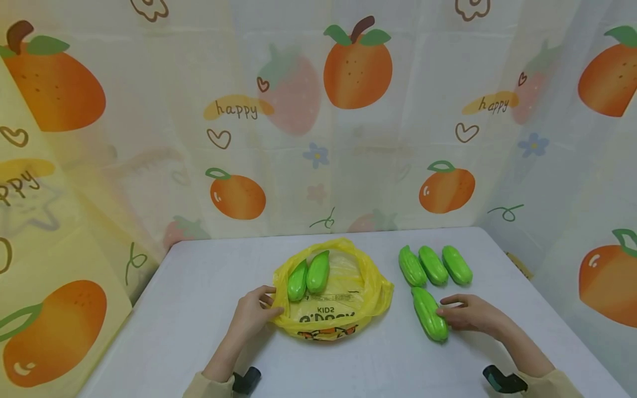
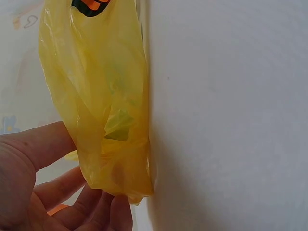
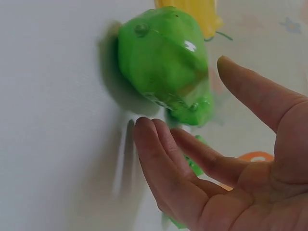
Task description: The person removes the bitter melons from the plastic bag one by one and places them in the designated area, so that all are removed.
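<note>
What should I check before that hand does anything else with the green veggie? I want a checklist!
1. Bag mouth open: ok, spread wide and facing up.
2. Bag steadied: ok, the left hand pinches its left edge.
3. Room inside: ok, two veggies lie toward its left, with bare bag beside them.
4. Right hand in position: ok, it's right by the front veggie.
5. Right fingers closed round that veggie: not ok, they're spread open.
6. Any finger touching it: cannot tell, the views don't settle it.
</note>
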`<act>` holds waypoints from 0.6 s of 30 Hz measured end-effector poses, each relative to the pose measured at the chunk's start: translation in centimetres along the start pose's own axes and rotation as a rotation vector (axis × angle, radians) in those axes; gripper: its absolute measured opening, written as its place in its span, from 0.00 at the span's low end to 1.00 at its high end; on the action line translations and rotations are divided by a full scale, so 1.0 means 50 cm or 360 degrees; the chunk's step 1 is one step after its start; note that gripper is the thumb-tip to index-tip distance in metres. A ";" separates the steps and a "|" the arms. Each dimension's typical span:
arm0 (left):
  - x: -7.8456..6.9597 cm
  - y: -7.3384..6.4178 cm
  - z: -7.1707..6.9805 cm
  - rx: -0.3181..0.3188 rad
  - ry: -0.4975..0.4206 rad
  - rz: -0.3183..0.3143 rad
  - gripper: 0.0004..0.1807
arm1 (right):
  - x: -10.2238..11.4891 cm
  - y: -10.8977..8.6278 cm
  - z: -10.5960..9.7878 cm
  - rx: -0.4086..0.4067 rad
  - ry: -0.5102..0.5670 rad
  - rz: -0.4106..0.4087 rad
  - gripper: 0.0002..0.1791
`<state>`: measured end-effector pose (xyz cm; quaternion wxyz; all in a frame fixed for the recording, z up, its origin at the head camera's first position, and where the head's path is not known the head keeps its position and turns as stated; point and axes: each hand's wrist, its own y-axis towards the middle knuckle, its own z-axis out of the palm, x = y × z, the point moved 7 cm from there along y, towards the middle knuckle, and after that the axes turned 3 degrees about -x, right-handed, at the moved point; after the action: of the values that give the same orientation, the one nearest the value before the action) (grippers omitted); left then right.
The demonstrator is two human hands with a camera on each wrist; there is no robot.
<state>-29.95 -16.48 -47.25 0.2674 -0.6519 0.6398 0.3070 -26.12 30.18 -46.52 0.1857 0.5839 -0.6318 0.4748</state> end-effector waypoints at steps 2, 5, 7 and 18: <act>0.000 0.000 -0.001 -0.0001 -0.0001 0.0003 0.26 | 0.004 -0.002 -0.005 -0.0004 0.0004 -0.0020 0.38; 0.000 -0.001 -0.002 -0.0003 0.0002 0.0007 0.26 | 0.011 -0.004 -0.014 -0.0043 0.0016 -0.0028 0.38; -0.001 -0.001 -0.002 -0.0003 0.0002 0.0009 0.26 | 0.018 -0.006 -0.020 -0.0073 -0.0012 -0.0049 0.39; -0.002 -0.003 -0.003 0.0003 0.0008 -0.0010 0.26 | 0.060 -0.005 -0.039 -0.0197 -0.0081 -0.0144 0.38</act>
<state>-29.78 -16.52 -47.07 0.2673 -0.6544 0.6387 0.3039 -27.26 30.12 -43.13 0.2265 0.6113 -0.6374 0.4109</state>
